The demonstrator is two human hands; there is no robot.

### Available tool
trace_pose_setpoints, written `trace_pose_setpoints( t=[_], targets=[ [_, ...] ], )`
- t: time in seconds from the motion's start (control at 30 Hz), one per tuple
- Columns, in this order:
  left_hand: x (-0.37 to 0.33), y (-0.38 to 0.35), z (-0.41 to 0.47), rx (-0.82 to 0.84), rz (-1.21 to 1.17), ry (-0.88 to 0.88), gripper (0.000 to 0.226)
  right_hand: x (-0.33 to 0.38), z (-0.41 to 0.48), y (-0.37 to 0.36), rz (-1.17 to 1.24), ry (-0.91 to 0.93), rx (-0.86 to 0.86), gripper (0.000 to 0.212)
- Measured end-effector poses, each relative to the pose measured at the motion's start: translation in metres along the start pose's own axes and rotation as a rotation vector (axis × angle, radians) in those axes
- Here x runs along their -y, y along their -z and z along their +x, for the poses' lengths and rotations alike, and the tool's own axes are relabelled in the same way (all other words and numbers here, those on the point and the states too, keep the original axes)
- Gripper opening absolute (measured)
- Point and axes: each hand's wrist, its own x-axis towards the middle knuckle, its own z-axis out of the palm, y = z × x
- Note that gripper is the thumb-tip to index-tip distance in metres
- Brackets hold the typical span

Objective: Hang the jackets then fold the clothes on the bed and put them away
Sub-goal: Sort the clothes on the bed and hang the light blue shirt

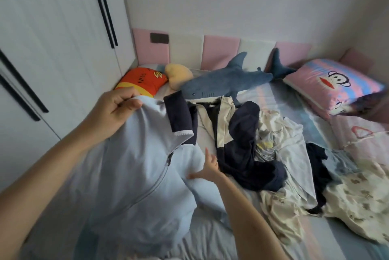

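Both forearms reach in from the bottom of the view over the near edge of the bed (210, 238).

Left hand (117, 108): fingers curled round the top edge of a light blue zip jacket (126, 175), holding it up over the bed's left side. The jacket hangs from this grip, zip partly closed. Its dark navy collar lining is folded outward.

Right hand (207, 168): fingers straight and spread, touching the jacket's right side, nothing clasped.

Clothes on the bed, mid-area:
- cream and navy jacket (219, 116), lying open just right of the blue one
- navy garment (248, 154), crumpled, partly on top of it
- pale printed clothes (280, 144), heaped toward the right edge, with another dark piece (317, 167) among them

Far edge, against the pink and white headboard (219, 51): an orange cushion (143, 83) in the left corner, a yellow plush (179, 74), then a blue shark (227, 81). A monkey-print pillow (334, 85) lies in the far right corner.

White wardrobe (52, 49) stands along the left side, doors closed.
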Motion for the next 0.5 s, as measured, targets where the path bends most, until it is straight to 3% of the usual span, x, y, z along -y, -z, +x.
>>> trace_pose_setpoints(
  t=[0.07,0.1,0.2,0.23,0.37,0.5],
  targets=[
    [-0.013,-0.004,0.004,0.05,-0.001,-0.013,0.043,0.029,0.004,0.002,0.025,0.11,0.042,0.147],
    [-0.017,-0.005,0.005,0.053,0.007,-0.02,0.041,0.045,0.004,-0.001,-0.006,0.135,0.055,0.133],
    [-0.015,-0.001,0.007,-0.004,0.039,0.001,0.037,0.082,-0.005,-0.025,-0.023,0.229,0.222,0.032],
    [-0.013,0.003,0.006,-0.03,0.055,0.025,0.032,0.087,-0.012,-0.036,0.027,0.248,0.298,0.013],
    [0.01,0.023,0.0,-0.181,0.113,0.162,0.026,0.054,-0.025,-0.099,0.078,0.342,0.236,0.015],
    [0.024,0.039,-0.016,-0.23,0.093,0.269,0.025,0.028,-0.02,-0.073,0.391,0.239,0.133,0.023]
  ],
)
